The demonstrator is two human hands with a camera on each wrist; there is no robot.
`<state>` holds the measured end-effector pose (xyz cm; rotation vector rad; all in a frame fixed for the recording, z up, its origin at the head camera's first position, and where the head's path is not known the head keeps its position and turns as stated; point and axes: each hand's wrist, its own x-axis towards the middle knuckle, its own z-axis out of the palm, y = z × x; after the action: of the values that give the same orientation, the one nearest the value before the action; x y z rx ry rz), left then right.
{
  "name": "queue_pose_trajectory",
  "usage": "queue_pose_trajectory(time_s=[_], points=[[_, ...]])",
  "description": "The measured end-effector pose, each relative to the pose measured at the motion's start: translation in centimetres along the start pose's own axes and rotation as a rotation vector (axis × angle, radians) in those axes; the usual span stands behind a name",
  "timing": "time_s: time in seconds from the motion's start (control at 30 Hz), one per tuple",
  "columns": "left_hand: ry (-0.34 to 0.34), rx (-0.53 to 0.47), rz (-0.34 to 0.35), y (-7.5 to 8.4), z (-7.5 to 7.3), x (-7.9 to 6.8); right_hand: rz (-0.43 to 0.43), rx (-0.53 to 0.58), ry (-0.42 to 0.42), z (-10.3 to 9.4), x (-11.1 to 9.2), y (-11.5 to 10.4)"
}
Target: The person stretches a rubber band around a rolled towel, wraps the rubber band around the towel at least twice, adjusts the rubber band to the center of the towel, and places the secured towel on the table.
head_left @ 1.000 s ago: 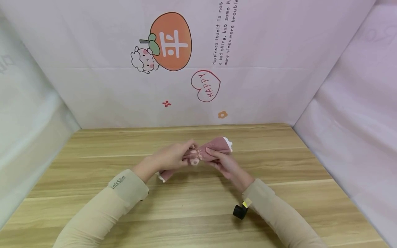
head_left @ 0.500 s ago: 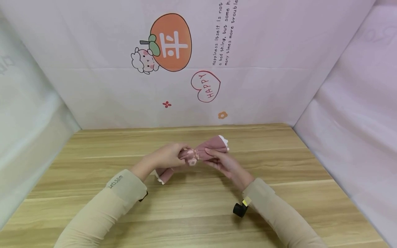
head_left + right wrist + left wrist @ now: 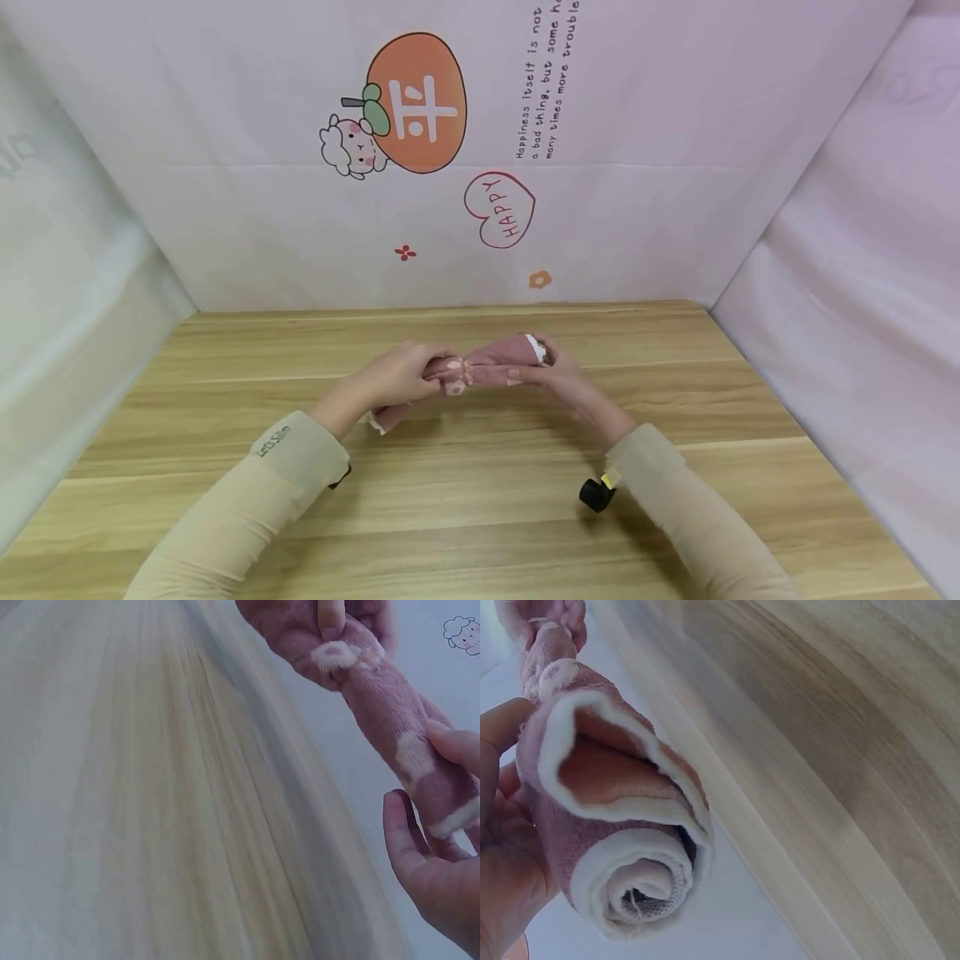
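Observation:
A fluffy pink towel (image 3: pixel 491 369) with white trim is rolled lengthwise and narrowed at the middle, where pale flower patterns show. Its left part is gripped by my left hand (image 3: pixel 397 375), thumb and fingers curled around the roll. My right hand (image 3: pixel 566 385) holds the right end, with the thumb along the front and other fingers behind and under it. In the left wrist view the towel's near end (image 3: pixel 615 814) shows a spiral roll and a loose fold with an orange-brown inside. The right wrist view shows the towel (image 3: pixel 386 705) stretched between both hands above the table.
A wood-grain table (image 3: pixel 465 525) lies beneath the hands. White printed cloth (image 3: pixel 637 183) stands behind it, and plain white cloth hangs at both sides. A small black camera (image 3: pixel 596 494) sticks out from the right sleeve cuff.
My right hand has moved slightly right, from pinching near the towel's middle to holding its right end. The towel's middle has shifted a little left, with my left hand keeping its grip.

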<state>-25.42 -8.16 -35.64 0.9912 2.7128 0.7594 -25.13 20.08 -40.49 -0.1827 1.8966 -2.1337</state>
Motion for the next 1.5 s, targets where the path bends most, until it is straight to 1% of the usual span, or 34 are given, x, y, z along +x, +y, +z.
queue_pose_trajectory(time_s=[0.1, 0.2, 0.33, 0.4, 0.47, 0.63, 0.67, 0.73, 0.77, 0.83, 1.03, 1.17, 1.33, 1.5], points=[[0.005, -0.001, 0.015, -0.2, 0.0, -0.1, -0.036, -0.121, -0.007, -0.3, -0.1, -0.5], [0.012, 0.004, 0.032, -0.3, 0.1, -0.1, -0.077, -0.241, -0.035, -0.5, -0.3, -1.0], [0.025, 0.016, 0.054, -0.4, 0.1, -0.3, -0.138, -0.451, -0.067, -0.5, -0.5, -1.5], [0.030, 0.019, 0.066, -0.5, 0.2, -0.3, -0.185, -0.584, -0.075, -0.4, -0.6, -1.7], [0.031, 0.022, 0.076, -0.5, 0.2, -0.4, -0.249, -0.722, -0.101, -0.2, -0.6, -1.8], [0.019, 0.021, 0.084, -0.4, 0.2, -0.5, -0.414, -1.114, -0.180, 0.7, -0.6, -1.8], [0.013, 0.020, 0.083, -0.4, 0.3, -0.5, -0.442, -1.179, -0.188, 0.9, -0.7, -1.8], [0.001, 0.021, 0.077, -0.4, 0.4, -0.5, -0.496, -1.264, -0.199, 1.1, -0.7, -1.6], [-0.003, 0.022, 0.075, -0.4, 0.4, -0.5, -0.519, -1.292, -0.200, 1.2, -0.7, -1.6], [-0.010, 0.028, 0.072, -0.5, 0.5, -0.5, -0.547, -1.313, -0.201, 1.3, -0.7, -1.5], [-0.032, 0.066, 0.083, -0.6, 0.8, -0.6, -0.572, -1.311, -0.198, 1.2, -0.8, -1.4], [-0.068, 0.087, 0.067, -0.7, 1.1, -0.7, -0.553, -1.299, -0.209, 1.1, -0.9, -1.4], [-0.122, 0.117, 0.046, -0.7, 1.4, -1.0, -0.494, -1.302, -0.223, 1.0, -1.0, -1.3], [-0.149, 0.149, 0.025, -0.7, 1.4, -1.6, -0.481, -1.308, -0.228, 0.8, -0.9, -1.1]])
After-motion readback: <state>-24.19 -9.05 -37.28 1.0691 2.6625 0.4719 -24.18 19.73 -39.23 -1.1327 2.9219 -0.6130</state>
